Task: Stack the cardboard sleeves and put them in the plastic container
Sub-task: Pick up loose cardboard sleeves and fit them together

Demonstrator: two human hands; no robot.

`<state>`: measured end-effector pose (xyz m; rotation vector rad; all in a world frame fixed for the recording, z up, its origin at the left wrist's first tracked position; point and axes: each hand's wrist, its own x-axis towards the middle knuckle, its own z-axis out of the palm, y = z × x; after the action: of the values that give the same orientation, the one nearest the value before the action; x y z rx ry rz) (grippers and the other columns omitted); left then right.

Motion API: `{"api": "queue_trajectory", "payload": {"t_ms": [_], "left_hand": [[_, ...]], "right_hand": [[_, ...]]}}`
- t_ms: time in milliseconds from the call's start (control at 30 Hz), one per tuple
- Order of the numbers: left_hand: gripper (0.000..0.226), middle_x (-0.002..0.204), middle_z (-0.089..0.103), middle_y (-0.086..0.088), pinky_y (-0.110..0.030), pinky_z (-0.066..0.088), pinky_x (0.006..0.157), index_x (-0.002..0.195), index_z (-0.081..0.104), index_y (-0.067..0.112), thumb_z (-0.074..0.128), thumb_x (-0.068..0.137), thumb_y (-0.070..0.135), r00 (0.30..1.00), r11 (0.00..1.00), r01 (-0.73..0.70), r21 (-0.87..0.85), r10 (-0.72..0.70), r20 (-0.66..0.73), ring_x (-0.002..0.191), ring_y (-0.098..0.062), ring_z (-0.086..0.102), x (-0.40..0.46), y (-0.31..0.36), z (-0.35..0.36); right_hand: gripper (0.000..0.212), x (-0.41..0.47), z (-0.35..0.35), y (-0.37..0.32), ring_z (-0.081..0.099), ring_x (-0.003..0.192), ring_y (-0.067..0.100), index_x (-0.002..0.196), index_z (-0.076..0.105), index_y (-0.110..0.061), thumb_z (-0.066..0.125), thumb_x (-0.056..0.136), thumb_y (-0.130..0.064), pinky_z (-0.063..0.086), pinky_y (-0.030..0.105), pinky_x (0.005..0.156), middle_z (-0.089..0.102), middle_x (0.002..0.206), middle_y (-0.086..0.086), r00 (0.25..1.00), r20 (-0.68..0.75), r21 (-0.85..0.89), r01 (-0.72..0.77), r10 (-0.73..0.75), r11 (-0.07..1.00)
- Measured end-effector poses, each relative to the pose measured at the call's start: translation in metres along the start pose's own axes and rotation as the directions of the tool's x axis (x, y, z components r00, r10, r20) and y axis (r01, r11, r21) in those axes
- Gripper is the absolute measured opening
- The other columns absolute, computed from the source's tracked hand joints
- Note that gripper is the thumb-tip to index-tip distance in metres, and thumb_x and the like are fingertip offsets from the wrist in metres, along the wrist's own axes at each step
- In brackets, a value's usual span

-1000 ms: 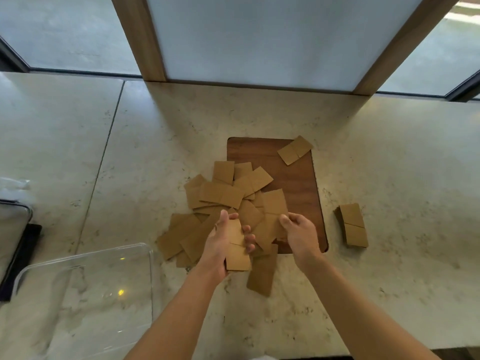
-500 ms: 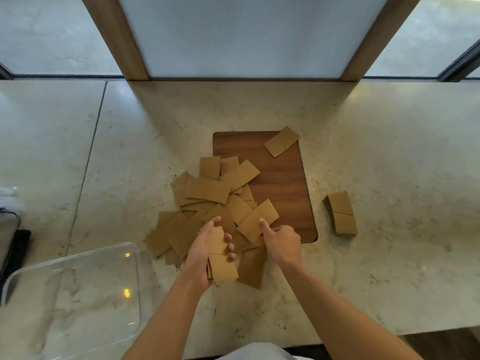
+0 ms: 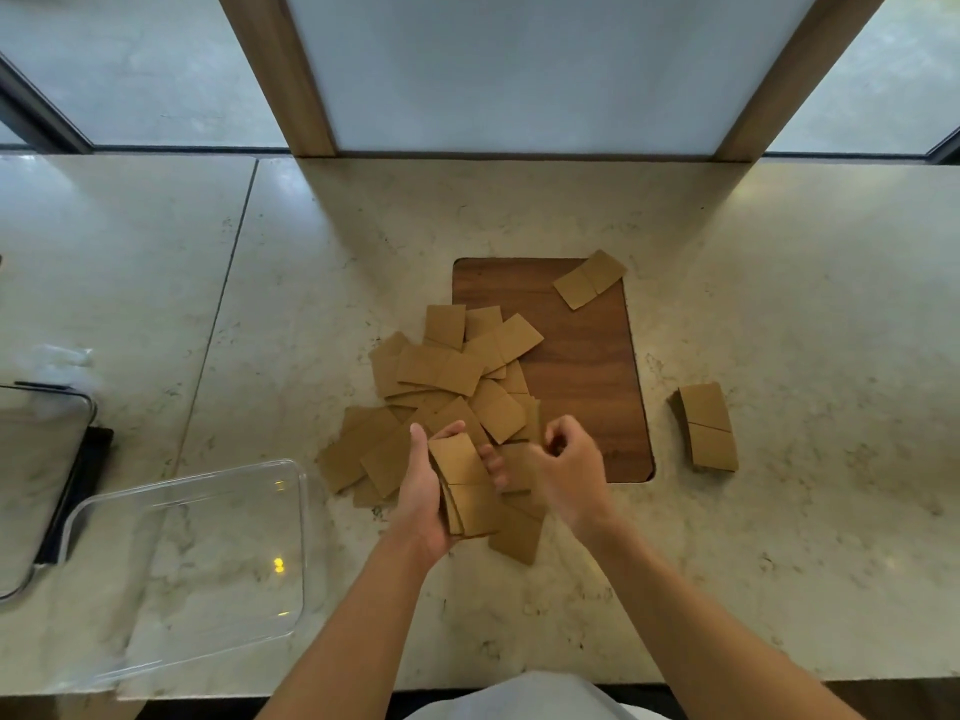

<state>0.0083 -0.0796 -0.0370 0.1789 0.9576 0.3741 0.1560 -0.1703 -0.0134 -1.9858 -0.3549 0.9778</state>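
Several brown cardboard sleeves lie in a loose pile (image 3: 447, 376), partly on the stone counter and partly on the dark wooden board (image 3: 582, 387). My left hand (image 3: 423, 498) is shut on a small stack of sleeves (image 3: 467, 491), held just above the near edge of the pile. My right hand (image 3: 569, 470) hovers right beside that stack with its fingers curled. It is blurred, so a sleeve in it cannot be made out. The clear plastic container (image 3: 187, 484) stands to the left of my hands with no sleeves in it.
A neat stack of sleeves (image 3: 709, 428) lies on the counter right of the board. One sleeve (image 3: 589, 279) rests on the board's far corner. A second clear container (image 3: 47, 402) on something black, and crumpled plastic (image 3: 57, 356), sit at the left edge.
My right hand has lifted one sleeve off the pile and drawn in toward the stack in my left hand. The stack now looks thicker. The view has shifted a little.
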Motion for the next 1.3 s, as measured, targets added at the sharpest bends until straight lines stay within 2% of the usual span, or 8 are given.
{"api": "queue_trajectory", "payload": {"t_ms": [100,267,567,733,833,933,1100,1300], "left_hand": [[0.07,0.11,0.074,-0.024,-0.051,0.064,0.08,0.13,0.064,0.026,0.039,0.091,0.078,1.0,0.983,-0.021,0.185,0.022,-0.004,0.09,-0.036,0.076,-0.003,-0.005,0.011],[0.067,0.111,0.067,-0.02,-0.047,0.066,0.078,0.14,0.059,0.029,0.047,0.088,0.069,0.998,0.988,-0.036,0.15,0.028,0.058,0.092,-0.033,0.074,-0.008,-0.014,0.012],[0.058,0.09,0.069,-0.019,-0.053,0.064,0.078,0.122,0.061,0.022,0.048,0.093,0.07,1.0,0.999,-0.001,-0.042,0.002,0.028,0.082,-0.035,0.074,-0.004,-0.015,0.006],[0.065,0.083,0.069,-0.017,-0.053,0.061,0.082,0.118,0.06,0.021,0.048,0.09,0.078,0.999,1.0,0.01,-0.022,-0.011,-0.053,0.076,-0.035,0.071,0.0,-0.007,0.001],[0.074,0.103,0.076,-0.021,-0.046,0.062,0.07,0.123,0.061,0.016,0.044,0.09,0.079,0.997,0.984,0.003,0.18,0.01,-0.071,0.079,-0.039,0.073,-0.004,-0.004,0.001],[0.086,0.118,0.07,-0.028,-0.041,0.061,0.065,0.137,0.059,0.012,0.034,0.092,0.08,0.994,0.944,0.047,0.325,-0.076,0.076,0.078,-0.036,0.072,-0.011,-0.002,0.003],[0.092,0.111,0.072,-0.029,-0.047,0.064,0.078,0.126,0.074,0.003,0.034,0.094,0.08,0.899,0.886,0.266,0.379,-0.37,0.234,0.088,-0.038,0.075,-0.019,-0.004,0.013],[0.065,0.105,0.072,-0.02,-0.045,0.062,0.069,0.138,0.065,0.031,0.052,0.091,0.074,0.95,0.936,0.151,0.318,-0.227,0.215,0.079,-0.031,0.07,-0.018,-0.015,-0.003]], "right_hand": [[0.02,-0.023,0.016,-0.001,0.07,0.085,0.008,0.099,0.059,-0.025,0.075,0.091,-0.017,0.056,0.02,0.066,0.071,0.096,-0.007,0.961,0.276,-0.209,0.083,-0.023,0.974],[0.013,-0.034,0.018,0.008,0.063,0.075,0.001,0.109,0.071,-0.027,0.07,0.096,-0.026,0.054,0.018,0.069,0.069,0.09,-0.012,0.959,0.264,-0.213,0.165,-0.106,0.963],[0.081,-0.043,-0.007,0.025,0.029,0.13,-0.006,0.152,0.047,-0.03,0.08,0.081,-0.05,0.029,0.015,0.112,0.033,0.134,-0.022,0.809,0.535,-0.386,0.492,-0.245,0.78],[0.026,-0.037,-0.021,0.023,0.062,0.103,-0.002,0.123,0.075,-0.025,0.07,0.097,-0.023,0.05,0.015,0.088,0.063,0.115,-0.026,0.804,0.433,-0.208,0.529,-0.408,0.823],[0.016,-0.027,-0.026,0.014,0.054,0.065,0.011,0.096,0.073,-0.02,0.062,0.102,-0.011,0.046,0.034,0.063,0.064,0.076,-0.013,0.883,0.274,0.112,0.365,-0.382,0.924],[0.016,-0.013,-0.031,0.0,0.048,0.06,0.006,0.106,0.07,-0.009,0.055,0.106,-0.014,0.041,0.025,0.057,0.058,0.082,0.005,0.92,0.293,0.256,0.185,-0.259,0.949],[0.022,-0.003,-0.018,-0.006,0.061,0.091,-0.006,0.122,0.068,-0.022,0.068,0.1,-0.027,0.045,0.008,0.076,0.065,0.102,-0.018,0.85,0.467,-0.254,0.394,-0.245,0.883],[0.04,-0.003,0.0,0.01,0.048,0.083,-0.011,0.092,0.051,-0.041,0.088,0.079,-0.036,0.044,0.009,0.072,0.046,0.097,-0.017,0.89,0.299,-0.305,0.432,-0.345,0.849]]}}
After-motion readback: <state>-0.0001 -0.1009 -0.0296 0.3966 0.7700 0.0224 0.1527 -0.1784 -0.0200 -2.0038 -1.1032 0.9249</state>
